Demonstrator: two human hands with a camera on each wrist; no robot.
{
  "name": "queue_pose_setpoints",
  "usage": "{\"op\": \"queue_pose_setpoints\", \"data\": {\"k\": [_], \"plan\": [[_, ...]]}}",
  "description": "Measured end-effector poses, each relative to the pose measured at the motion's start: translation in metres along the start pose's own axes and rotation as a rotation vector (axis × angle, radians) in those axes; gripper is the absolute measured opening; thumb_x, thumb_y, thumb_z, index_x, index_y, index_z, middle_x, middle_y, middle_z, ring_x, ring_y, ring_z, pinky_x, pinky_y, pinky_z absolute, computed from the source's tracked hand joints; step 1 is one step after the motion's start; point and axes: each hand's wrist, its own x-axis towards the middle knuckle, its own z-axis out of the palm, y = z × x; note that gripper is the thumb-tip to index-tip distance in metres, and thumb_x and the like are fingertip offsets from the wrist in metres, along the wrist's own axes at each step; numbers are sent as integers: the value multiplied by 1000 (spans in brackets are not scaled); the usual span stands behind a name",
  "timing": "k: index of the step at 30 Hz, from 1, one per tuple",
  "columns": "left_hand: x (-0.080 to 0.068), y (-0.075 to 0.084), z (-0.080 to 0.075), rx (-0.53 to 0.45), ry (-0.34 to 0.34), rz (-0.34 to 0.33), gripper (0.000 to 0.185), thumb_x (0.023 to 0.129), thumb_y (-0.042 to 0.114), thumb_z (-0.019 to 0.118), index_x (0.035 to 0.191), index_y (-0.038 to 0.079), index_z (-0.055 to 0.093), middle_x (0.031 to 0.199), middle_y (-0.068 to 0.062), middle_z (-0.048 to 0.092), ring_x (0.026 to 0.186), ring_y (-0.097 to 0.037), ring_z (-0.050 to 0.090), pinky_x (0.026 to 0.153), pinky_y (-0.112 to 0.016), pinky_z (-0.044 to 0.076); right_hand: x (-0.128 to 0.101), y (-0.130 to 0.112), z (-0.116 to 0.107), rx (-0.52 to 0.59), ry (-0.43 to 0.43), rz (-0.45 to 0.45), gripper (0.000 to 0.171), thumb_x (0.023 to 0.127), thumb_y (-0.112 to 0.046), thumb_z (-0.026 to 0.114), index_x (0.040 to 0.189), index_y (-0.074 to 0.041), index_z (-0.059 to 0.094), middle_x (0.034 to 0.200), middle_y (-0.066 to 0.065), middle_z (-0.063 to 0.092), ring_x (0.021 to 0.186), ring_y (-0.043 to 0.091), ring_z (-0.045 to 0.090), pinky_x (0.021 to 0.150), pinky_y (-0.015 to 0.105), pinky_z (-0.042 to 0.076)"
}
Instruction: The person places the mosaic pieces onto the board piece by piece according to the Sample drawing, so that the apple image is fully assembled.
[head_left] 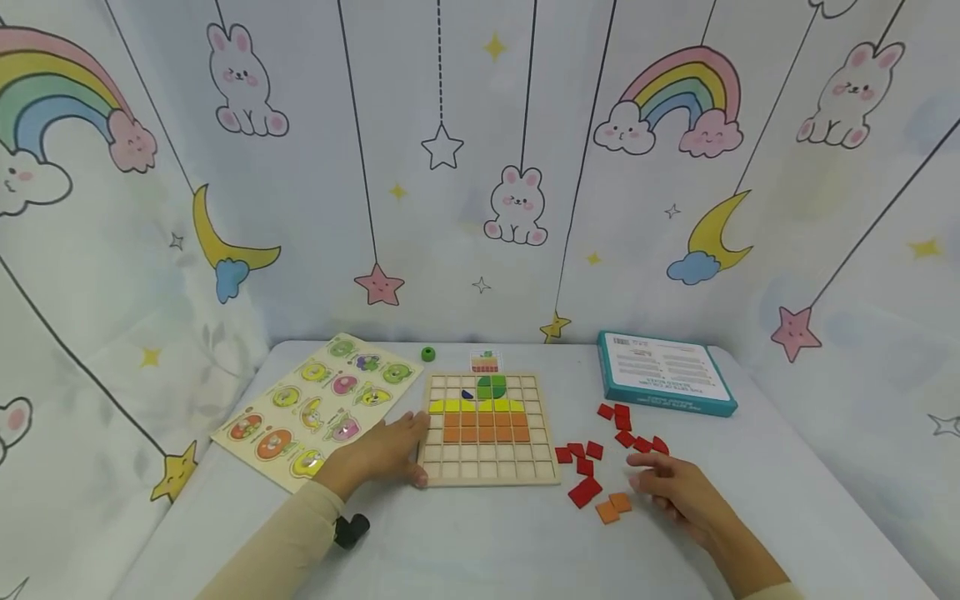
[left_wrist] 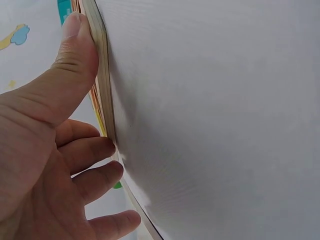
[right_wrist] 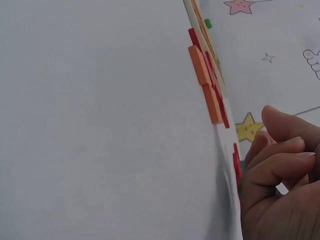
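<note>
My left hand (head_left: pixel 386 450) rests against the left side of a wooden grid board (head_left: pixel 483 471), its thumb at the near left corner. In the left wrist view, the thumb and relaxed fingers (left_wrist: pixel 97 182) lie along the board's edge. On the board, orange tiles (head_left: pixel 487 427) fill two rows under a yellow row (head_left: pixel 457 406), with green pieces (head_left: pixel 491 387) and a dark blue piece (head_left: pixel 467 394) above. My right hand (head_left: pixel 686 496), fingers loosely bent with nothing visible in them, hovers beside scattered red tiles (head_left: pixel 585 492) and two loose orange tiles (head_left: pixel 608 511).
A small pattern card (head_left: pixel 486 361) lies behind the board, with a green ring-shaped piece (head_left: pixel 428 354) to its left. The fruit puzzle board (head_left: pixel 300 387) lies at left, a teal box (head_left: pixel 667 372) at back right. A black object (head_left: pixel 351 530) sits by the left sleeve.
</note>
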Motion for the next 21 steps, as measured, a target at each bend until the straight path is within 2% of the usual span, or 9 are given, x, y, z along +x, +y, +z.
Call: {"op": "queue_pose_setpoints", "data": {"k": [4,9,12,16,21], "plan": [[-1,1,-2,3,-2,7,104,78,46,84,157,2,33,161,-22,36,152,-35,31,122,-61,24,-11,16,-8,-12,-41,33,51,97,-24,70,142,-4,57,87,6,60,62,16,47,50,19,39],[-2,2,-2,1,4,9,104,77,44,85,157,1,34,160,-24,37,151,-37,32,121,-62,24,-14,17,3,-97,48,56,46,90,-17,77,134,-7,66,88,9,60,66,20,48,53,21,39],[-2,2,-1,1,5,6,104,77,44,86,157,1,34,160,-24,37,151,-37,32,121,-62,24,-13,14,11,-181,102,53,44,85,-12,81,128,-7,70,89,10,59,77,23,51,62,24,45],[-1,2,0,3,6,7,104,76,44,86,156,2,35,159,-24,38,150,-37,33,121,-62,25,-13,10,18,-290,113,28,43,82,-10,83,124,-6,72,90,11,58,89,24,53,72,30,50],[0,1,0,17,2,14,104,77,45,85,157,1,34,160,-24,38,151,-37,33,121,-62,25,-13,8,22,-379,122,10,41,82,-12,84,120,-6,73,90,10,56,89,23,52,70,30,49]]}}
